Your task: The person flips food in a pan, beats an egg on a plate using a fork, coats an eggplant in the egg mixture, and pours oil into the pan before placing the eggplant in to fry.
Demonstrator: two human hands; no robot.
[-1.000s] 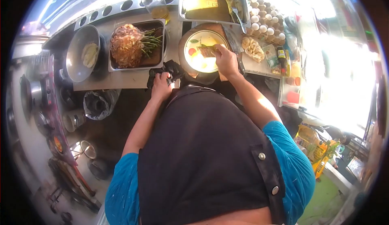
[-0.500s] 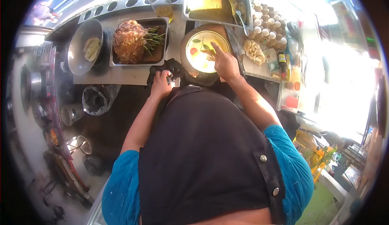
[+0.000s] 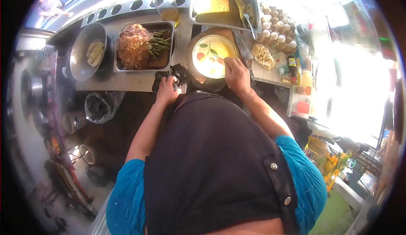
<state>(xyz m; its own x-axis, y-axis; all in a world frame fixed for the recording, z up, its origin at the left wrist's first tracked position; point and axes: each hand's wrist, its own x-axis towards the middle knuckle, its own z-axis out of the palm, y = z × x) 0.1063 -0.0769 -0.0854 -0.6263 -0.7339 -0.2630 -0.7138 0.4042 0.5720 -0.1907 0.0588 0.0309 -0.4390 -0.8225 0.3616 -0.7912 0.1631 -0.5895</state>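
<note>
Right grip (image 3: 230, 68) has its fingertips pinched together over the right side of the round cream plate with the painted fruit-and-leaf pattern (image 3: 206, 61). Thin sliver shows at your fingertips; can't tell if it's something you're grasping or plate print. Plate sits on the brown wooden board (image 3: 225, 31), in front of your apron. Left grip (image 3: 168, 87) is on the crumpled black bundle (image 3: 181, 72) at the near edge of the bench (image 3: 122, 80); fingers curled, can't tell if clenched or just resting. Black-handled knife (image 3: 249, 68) lies just right of your right hand. Left of the plate: rectangular steel tray (image 3: 122, 70) with a big browned lump (image 3: 132, 48) and green stalks (image 3: 158, 43). Grey cardboard egg tray with white eggs (image 3: 277, 27) is beyond, to the right.
</note>
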